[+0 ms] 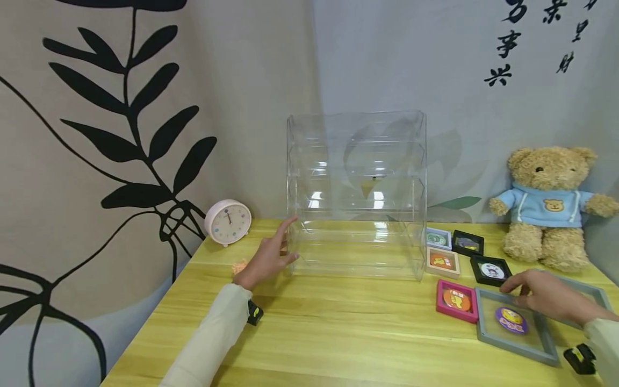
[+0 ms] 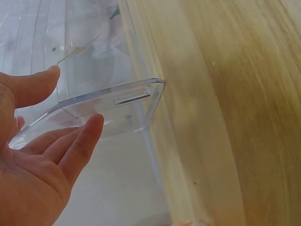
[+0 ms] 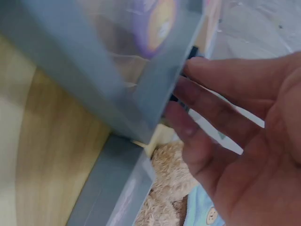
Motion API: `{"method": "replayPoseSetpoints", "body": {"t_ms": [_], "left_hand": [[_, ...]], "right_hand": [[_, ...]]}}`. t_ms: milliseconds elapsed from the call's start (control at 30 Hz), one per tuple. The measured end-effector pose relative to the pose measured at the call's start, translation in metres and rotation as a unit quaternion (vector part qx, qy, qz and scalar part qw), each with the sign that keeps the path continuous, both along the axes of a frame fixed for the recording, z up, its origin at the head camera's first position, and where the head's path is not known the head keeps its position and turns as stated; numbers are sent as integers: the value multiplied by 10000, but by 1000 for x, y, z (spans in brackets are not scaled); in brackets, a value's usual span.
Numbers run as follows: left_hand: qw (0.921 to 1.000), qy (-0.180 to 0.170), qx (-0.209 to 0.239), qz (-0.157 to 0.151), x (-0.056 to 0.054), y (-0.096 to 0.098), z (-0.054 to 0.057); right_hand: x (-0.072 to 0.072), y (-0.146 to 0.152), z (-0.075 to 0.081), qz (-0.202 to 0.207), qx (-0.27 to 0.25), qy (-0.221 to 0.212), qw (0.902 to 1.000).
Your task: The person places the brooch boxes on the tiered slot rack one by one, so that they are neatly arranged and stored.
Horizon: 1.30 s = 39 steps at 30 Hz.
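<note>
A clear acrylic display rack (image 1: 357, 269) with several tiers stands upright mid-table. My left hand (image 1: 267, 259) is at its left side panel (image 2: 108, 94), thumb and fingers spread apart near the panel's front edge. At the right, my right hand (image 1: 546, 293) hovers over the far edge of a large grey square frame (image 1: 515, 349) with a purple-and-yellow badge (image 1: 511, 320). Its fingers bend loosely, close to a black frame (image 1: 489, 270) with a white badge; in the right wrist view the fingertips are partly hidden behind the grey frame (image 3: 160, 89).
A pink frame (image 1: 456, 301), a beige frame (image 1: 442, 262), a pale blue frame (image 1: 438, 238) and another black frame (image 1: 467, 243) lie right of the rack. A second grey frame (image 1: 592, 293) is behind my right hand. A teddy bear (image 1: 548, 207) and a clock (image 1: 228, 222) stand behind.
</note>
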<state>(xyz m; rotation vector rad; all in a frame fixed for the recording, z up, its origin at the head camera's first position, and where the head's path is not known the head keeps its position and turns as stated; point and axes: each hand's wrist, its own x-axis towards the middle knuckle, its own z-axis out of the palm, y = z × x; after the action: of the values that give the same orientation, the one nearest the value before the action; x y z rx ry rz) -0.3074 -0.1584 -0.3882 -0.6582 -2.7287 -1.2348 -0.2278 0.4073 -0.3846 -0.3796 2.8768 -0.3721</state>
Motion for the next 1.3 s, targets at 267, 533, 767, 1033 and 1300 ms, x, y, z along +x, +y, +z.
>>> {"method": "replayPoseSetpoints", "body": {"t_ms": [267, 533, 767, 1033, 1300], "left_hand": [[9999, -79, 100, 8, 0, 4, 0], [9999, -114, 50, 14, 2, 3, 3], [9999, -97, 9, 57, 2, 1, 4], [9998, -174, 46, 53, 0, 1, 1], [9998, -124, 81, 108, 0, 2, -1]], "right_hand": [[-6, 9, -5, 18, 395, 235, 9989], [0, 9, -3, 68, 228, 1141, 9932], [8, -3, 15, 155, -458, 1152, 9922], [8, -8, 40, -28, -2262, 496, 9728], [-10, -14, 72, 620, -4872, -1058, 8646]]}}
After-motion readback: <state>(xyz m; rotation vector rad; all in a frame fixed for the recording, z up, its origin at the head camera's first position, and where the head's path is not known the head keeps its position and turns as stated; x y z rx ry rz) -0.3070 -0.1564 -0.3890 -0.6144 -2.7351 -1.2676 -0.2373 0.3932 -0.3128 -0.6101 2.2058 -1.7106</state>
